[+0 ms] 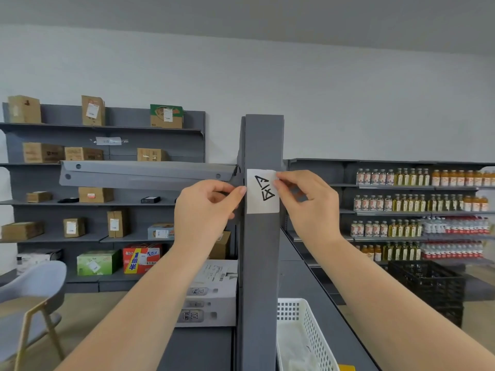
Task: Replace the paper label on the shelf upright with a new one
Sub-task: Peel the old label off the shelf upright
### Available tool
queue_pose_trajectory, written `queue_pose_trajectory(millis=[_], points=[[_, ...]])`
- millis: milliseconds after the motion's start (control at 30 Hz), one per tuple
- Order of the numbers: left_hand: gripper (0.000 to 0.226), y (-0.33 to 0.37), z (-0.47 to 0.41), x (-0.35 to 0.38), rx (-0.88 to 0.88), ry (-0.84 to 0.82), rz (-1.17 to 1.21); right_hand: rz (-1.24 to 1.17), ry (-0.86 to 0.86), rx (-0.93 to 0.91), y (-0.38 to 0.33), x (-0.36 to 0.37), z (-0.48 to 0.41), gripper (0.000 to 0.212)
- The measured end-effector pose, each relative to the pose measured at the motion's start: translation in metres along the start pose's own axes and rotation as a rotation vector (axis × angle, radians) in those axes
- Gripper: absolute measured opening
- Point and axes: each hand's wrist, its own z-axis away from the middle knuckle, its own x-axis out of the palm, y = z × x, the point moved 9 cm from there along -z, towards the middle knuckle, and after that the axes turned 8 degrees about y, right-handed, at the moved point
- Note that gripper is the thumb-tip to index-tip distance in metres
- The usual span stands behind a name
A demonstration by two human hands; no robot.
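Grey store shelving fills this room under a pale wall, and nearest the camera a white perforated basket (305, 333) sits low beside the shelf upright (261, 263), its contents a pale blur.

Both bare forearms rise from the bottom edge to the upright. On its front face, at about hand height, is the paper label (263, 190), white with black hand-drawn marks that I cannot read. The left hand (205, 210) is curled, thumb and forefinger tip touching the label's left edge where it meets the upright's corner. The right hand (308, 204) pinches the upper right corner between thumb and forefinger.

I judge the label to be thin, light and limp, likely to tear or crease if pulled hard, so a corner is the sensible place to hold, peeling slowly along the face. Whether adhesive or tape holds it is not visible, nor whether this is the old sheet or the new one.

Beyond, cardboard boxes (93, 109) stand on the left shelves, rows of bottles (417, 203) fill the right ones above a black crate (428, 282), and a chair (34, 290) is cut off at the left edge.
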Motion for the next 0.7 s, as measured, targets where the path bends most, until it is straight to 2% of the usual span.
queue_pose_trajectory(millis=[267,433,600,700], points=[[0.01,-0.002,0.004,0.011,-0.095,-0.081,0.144,-0.099,-0.007,0.195,0.004,0.005,0.002,0.005],[0.011,-0.004,0.004,0.012,-0.103,-0.089,0.153,-0.109,-0.057,0.268,0.003,0.011,-0.004,0.028],[0.014,-0.006,0.003,0.014,-0.121,-0.099,0.16,-0.128,-0.017,0.23,0.002,0.004,-0.005,0.012],[0.012,-0.006,0.003,0.013,-0.12,-0.092,0.165,-0.133,-0.008,0.178,0.001,0.001,-0.003,0.01]])
